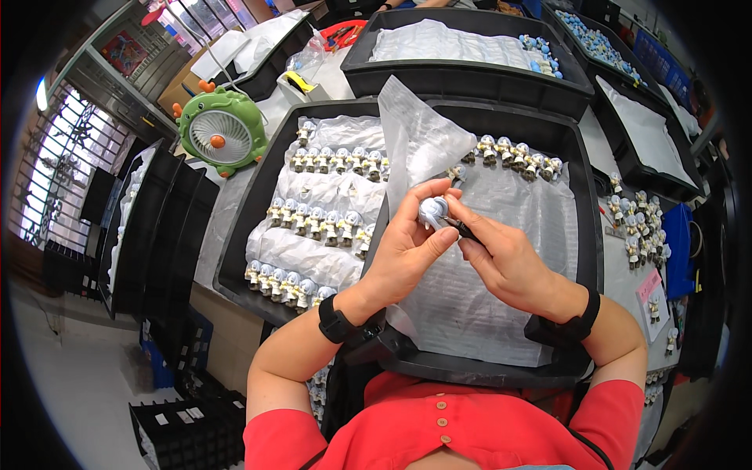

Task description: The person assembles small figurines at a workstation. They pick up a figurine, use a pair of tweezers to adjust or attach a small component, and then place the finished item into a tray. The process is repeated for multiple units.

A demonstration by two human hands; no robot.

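In front of my chest, above the right black tray (576,211), my left hand (399,254) pinches a small figurine (431,211) by its sides. Its rounded head is pale blue-grey; fingers cover much of its body. My right hand (505,254) grips a slim tool (460,227) with a dark handle, its thin tip against or very near the figurine. Whether it is a blade or tweezers I cannot tell. Under my hands, translucent plastic sheeting (501,313) lines the tray, with a row of like figurines (517,155) along its far side. A folded sheet corner (419,141) stands up behind my left hand.
At left, another black tray (235,251) holds rows of figurines (317,219) on white sheeting. A green fan (222,131) stands beyond it. Loose figurines (642,227) crowd the right table. More trays (470,86) and a tape dispenser (301,84) lie at the back.
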